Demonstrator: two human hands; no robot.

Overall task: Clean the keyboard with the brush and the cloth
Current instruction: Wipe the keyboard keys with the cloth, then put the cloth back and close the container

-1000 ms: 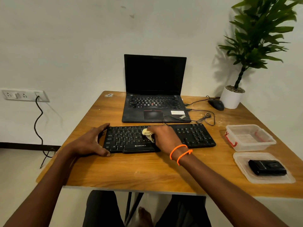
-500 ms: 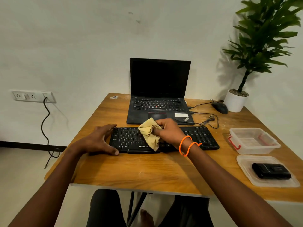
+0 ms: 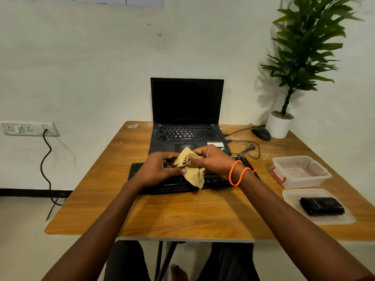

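A black keyboard (image 3: pixel 215 180) lies flat on the wooden table (image 3: pixel 182 211), largely hidden behind my hands. A crumpled tan cloth (image 3: pixel 192 173) hangs above its middle. My left hand (image 3: pixel 156 169) pinches the cloth's left side. My right hand (image 3: pixel 215 162), with orange bands at the wrist, grips the cloth's upper right part. Both hands are lifted a little above the keys. No brush shows in this view.
An open black laptop (image 3: pixel 186 118) stands behind the keyboard, with cables (image 3: pixel 249 149) and a mouse (image 3: pixel 261 134) to its right. A potted plant (image 3: pixel 281 122) fills the back right corner. A clear box (image 3: pixel 300 171) and a lid (image 3: pixel 294 199) bearing a black device (image 3: pixel 322 205) sit at the right.
My left hand left the keyboard's left end and joined the right hand on the cloth. The right hand lifted the cloth off the keys and it unfolded.
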